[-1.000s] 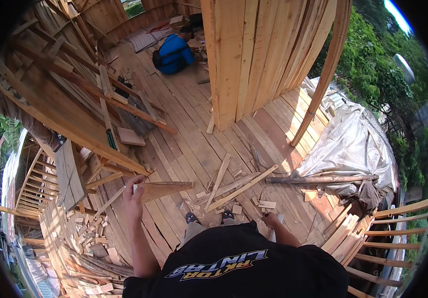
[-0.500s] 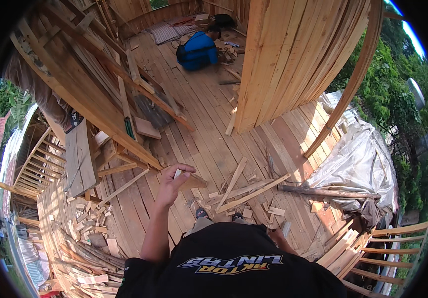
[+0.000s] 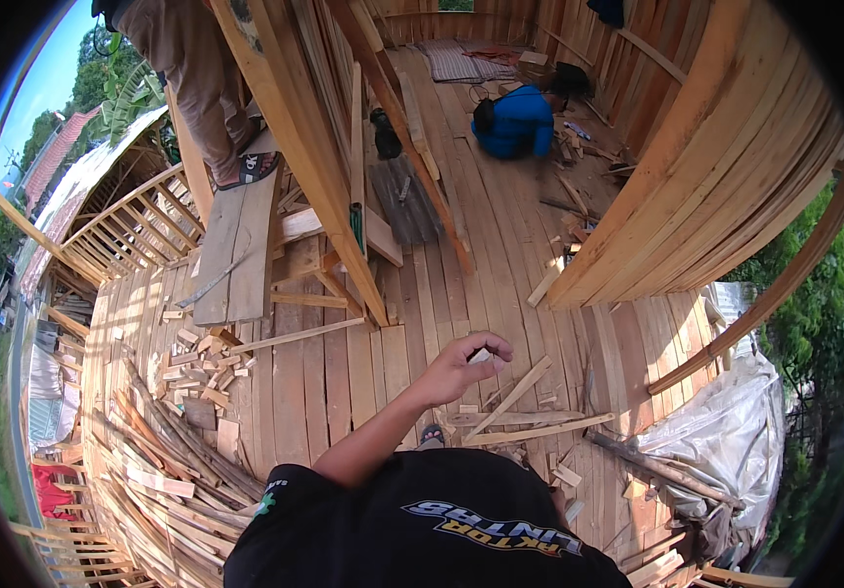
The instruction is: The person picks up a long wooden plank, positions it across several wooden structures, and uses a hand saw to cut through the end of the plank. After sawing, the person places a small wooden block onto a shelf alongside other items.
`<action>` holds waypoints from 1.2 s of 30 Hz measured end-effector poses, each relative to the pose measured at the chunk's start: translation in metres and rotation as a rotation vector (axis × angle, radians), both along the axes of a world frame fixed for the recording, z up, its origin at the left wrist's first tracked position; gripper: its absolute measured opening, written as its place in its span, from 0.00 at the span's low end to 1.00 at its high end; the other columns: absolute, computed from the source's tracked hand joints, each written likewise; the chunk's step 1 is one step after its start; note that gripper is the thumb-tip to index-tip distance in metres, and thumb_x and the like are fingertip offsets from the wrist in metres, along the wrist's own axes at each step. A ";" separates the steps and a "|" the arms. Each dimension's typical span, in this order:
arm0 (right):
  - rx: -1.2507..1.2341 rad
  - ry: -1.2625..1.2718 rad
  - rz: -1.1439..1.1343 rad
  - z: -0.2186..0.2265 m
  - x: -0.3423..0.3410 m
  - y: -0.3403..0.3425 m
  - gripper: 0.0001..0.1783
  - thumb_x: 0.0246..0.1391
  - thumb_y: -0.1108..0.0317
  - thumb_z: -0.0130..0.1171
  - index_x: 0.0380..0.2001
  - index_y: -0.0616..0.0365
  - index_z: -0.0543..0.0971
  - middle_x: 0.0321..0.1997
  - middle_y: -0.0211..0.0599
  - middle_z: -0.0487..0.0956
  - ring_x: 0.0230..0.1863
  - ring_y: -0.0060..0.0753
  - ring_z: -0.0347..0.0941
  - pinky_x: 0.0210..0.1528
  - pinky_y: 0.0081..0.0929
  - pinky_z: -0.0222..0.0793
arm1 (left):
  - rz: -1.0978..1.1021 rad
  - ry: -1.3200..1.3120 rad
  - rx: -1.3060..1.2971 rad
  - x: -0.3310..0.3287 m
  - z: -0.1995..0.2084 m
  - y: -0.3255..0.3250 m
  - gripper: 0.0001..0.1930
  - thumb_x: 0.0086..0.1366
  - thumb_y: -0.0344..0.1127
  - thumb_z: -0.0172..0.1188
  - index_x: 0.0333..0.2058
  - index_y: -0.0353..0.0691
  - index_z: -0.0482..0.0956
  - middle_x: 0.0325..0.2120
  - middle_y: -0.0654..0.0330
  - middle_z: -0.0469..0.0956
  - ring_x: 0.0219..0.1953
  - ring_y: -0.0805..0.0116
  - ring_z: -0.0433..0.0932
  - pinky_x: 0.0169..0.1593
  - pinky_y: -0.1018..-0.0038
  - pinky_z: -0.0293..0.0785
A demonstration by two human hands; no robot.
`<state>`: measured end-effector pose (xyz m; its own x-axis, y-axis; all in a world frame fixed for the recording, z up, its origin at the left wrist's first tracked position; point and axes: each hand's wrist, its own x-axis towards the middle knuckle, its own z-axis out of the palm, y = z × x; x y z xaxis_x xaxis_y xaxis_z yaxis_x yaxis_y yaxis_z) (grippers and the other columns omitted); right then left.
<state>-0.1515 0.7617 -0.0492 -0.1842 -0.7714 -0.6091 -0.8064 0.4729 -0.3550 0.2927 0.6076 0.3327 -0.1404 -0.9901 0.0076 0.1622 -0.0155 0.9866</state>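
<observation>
My left hand (image 3: 463, 370) is raised over the plank floor in front of me, with its arm reaching in from the left. Thumb and fingers curl toward each other around a small pale thing (image 3: 481, 357), whose kind I cannot make out. Below the hand, narrow wooden strips (image 3: 510, 397) lie crossed on the floor, with small offcuts near them. My right hand is hidden behind my black shirt.
Someone in sandals stands on a plank bench (image 3: 236, 260) at left; a person in blue (image 3: 515, 122) crouches at the back. Leaning timbers (image 3: 314, 167), an offcut pile (image 3: 201, 367), long strips (image 3: 177, 480), a board wall (image 3: 696, 186) and a plastic sheet (image 3: 716, 421) surround me.
My view has swung to the left. My left hand has moved rightward across my front. The short wooden board seen at that hand before no longer shows there.
</observation>
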 end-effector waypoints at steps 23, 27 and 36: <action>-0.129 0.048 -0.079 0.072 0.101 -0.088 0.18 0.42 0.60 0.61 0.29 0.66 0.80 0.31 0.55 0.80 0.39 0.54 0.78 0.39 0.43 0.73 | 0.532 -0.054 -0.603 0.057 -0.045 -0.007 0.25 0.57 0.33 0.57 0.52 0.34 0.62 0.45 0.53 0.70 0.47 0.65 0.70 0.53 0.70 0.64; -0.116 0.043 -0.143 0.073 0.100 -0.071 0.19 0.41 0.59 0.62 0.30 0.67 0.80 0.33 0.56 0.80 0.40 0.54 0.77 0.40 0.42 0.73 | 0.615 -0.199 -0.620 0.052 -0.042 -0.006 0.27 0.55 0.25 0.59 0.53 0.35 0.59 0.47 0.54 0.64 0.49 0.67 0.67 0.52 0.71 0.64; -0.016 0.028 -0.333 0.077 0.112 -0.041 0.24 0.43 0.54 0.63 0.36 0.67 0.79 0.39 0.60 0.78 0.46 0.54 0.75 0.47 0.40 0.71 | 0.801 -0.011 -0.183 0.082 -0.056 -0.016 0.12 0.62 0.30 0.59 0.40 0.36 0.66 0.35 0.64 0.67 0.38 0.77 0.66 0.44 0.78 0.65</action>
<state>-0.0397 0.7210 0.0275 -0.4442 -0.6758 -0.5883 -0.6182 0.7064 -0.3447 0.3751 0.5916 0.2763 0.6075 -0.7732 0.1817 0.0457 0.2625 0.9639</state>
